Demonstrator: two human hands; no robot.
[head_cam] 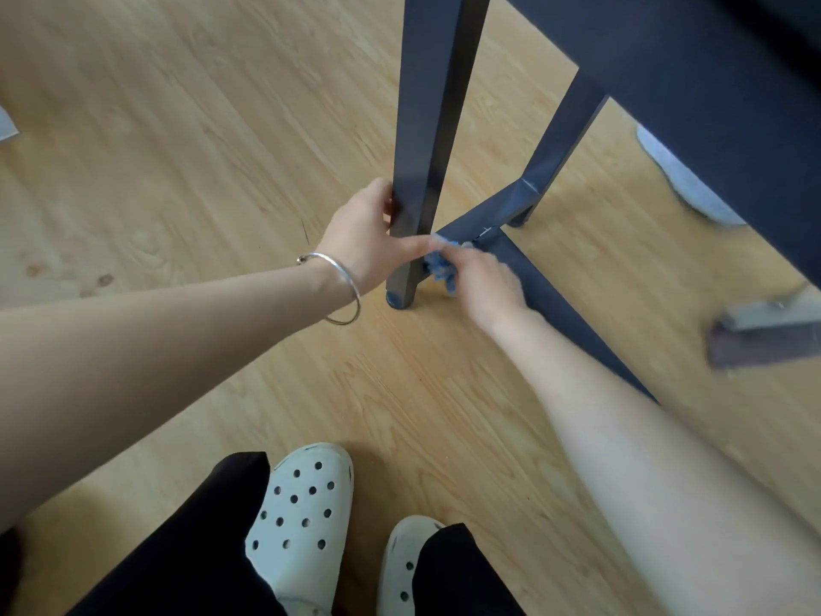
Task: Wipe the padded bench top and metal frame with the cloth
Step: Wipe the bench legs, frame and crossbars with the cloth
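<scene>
Head view: left hand (362, 235) fingers curl round dark square metal bench leg (426, 126); right hand (486, 286) fingers, just beside, clutch crumpled blue cloth (437, 269).

Our left hand (364, 233), a silver bangle (342, 291) on its wrist, grips the dark metal leg (422, 126) just above its foot, with the thumb reaching toward our right hand (486, 282). That hand, blurred, holds the bunched blue cloth (440, 266) where the low crossbar (546, 295) meets the leg. Below both hands, our white clogs (302, 517) stand on the wooden floor (177, 126).
</scene>
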